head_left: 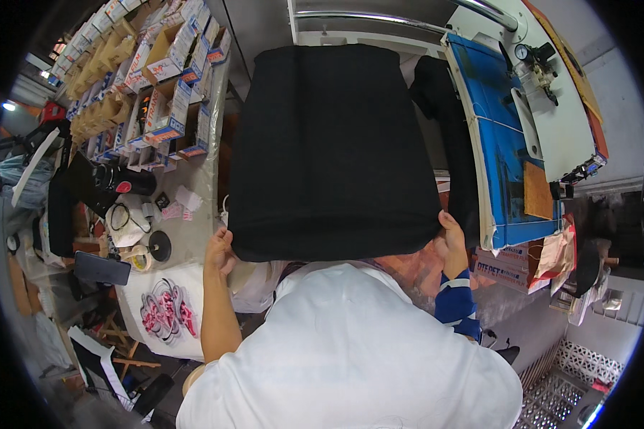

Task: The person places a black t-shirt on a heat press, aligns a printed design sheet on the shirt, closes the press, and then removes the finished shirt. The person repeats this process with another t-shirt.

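A black garment, seemingly a T-shirt (pixel 329 150), lies spread smooth over a flat board-like support in front of me. Its near edge is folded or wrapped around the support's end. My left hand (pixel 220 252) is closed on the cloth at the near left corner. At the near right corner my right hand (pixel 449 237) pinches the same edge, thumb upward. More black cloth (pixel 459 157) hangs down along the right side. What lies under the garment is hidden.
On the left, a table (pixel 197 179) bears stacked cardboard boxes (pixel 166 53), a phone (pixel 101 268) and a white cloth with a pink design (pixel 168 314). To the right stand a blue panel (pixel 504 157), a pressure gauge (pixel 522 52) and a carton (pixel 504 268). Metal bars (pixel 372 17) cross the far side.
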The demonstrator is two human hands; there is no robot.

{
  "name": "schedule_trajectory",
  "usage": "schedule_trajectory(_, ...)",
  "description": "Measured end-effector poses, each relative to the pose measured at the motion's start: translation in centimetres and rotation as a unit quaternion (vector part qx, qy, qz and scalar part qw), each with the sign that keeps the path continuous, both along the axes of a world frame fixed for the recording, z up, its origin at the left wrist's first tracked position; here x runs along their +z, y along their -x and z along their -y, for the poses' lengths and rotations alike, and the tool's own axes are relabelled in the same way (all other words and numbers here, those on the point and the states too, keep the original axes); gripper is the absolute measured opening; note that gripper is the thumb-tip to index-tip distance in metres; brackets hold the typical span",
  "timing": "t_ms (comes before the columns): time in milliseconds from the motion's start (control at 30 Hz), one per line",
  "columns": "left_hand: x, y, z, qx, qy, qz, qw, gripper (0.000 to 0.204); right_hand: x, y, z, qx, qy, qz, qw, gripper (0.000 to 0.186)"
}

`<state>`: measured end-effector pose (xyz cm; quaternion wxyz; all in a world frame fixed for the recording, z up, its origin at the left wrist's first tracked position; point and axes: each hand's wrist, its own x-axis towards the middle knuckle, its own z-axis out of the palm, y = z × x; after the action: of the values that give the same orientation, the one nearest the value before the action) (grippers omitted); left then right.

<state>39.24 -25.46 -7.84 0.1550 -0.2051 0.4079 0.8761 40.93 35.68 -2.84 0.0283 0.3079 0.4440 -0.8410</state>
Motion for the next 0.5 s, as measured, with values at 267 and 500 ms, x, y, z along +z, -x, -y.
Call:
schedule_trajectory(267, 0.3, 3.0, -4.0, -0.084, 0.076, 0.090, 0.990, 0.029, -2.3, 2.3, 1.2, 0.089, -0.099, 0.085, 0.987, 0.028)
schedule_trajectory(500, 1.9, 5.7, -4.8, -0.021, 0.006, 0.042, 0.999, 0.034, 0.3, 3.3, 1.7, 0.074, -0.097, 0.085, 0.989, 0.031)
